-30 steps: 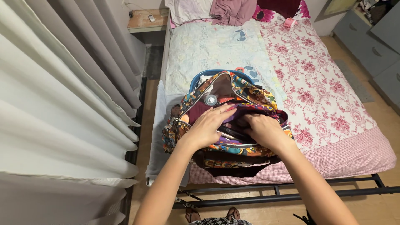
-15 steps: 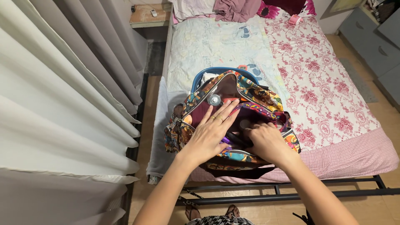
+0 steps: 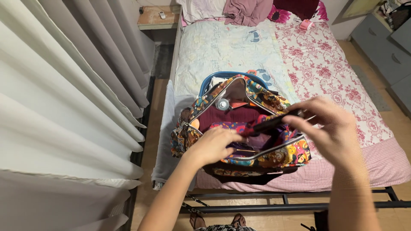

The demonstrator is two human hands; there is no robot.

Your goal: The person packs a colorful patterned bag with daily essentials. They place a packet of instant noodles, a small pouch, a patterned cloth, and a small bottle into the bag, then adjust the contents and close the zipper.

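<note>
The multicoloured patterned bag [image 3: 239, 128] stands open at the foot end of the bed [image 3: 325, 81], its zipper mouth facing upward. The left hand [image 3: 214, 145] rests on the near rim of the bag, fingers curled down into the front compartment; what they grip cannot be told, as the fingertips are hidden by the fabric. The right hand [image 3: 334, 132] is raised above the right side of the bag, its fingers closed on a long, dark, slender object [image 3: 267, 125] that extends leftward over the bag opening; the object is blurred and its kind cannot be determined.

Inside the bag, a maroon cloth [image 3: 231, 115] fills the rear compartment, with a round silver cap [image 3: 222, 104] just behind it. A blue basket rim [image 3: 227, 75] shows directly behind the bag. The bed carries a pale printed sheet [image 3: 218, 47] on its left half and a pink floral sheet [image 3: 329, 68] on its right half. Grey curtains [image 3: 64, 107] hang to the left of the bed. A small wooden bedside shelf [image 3: 158, 17] stands at the head end.
</note>
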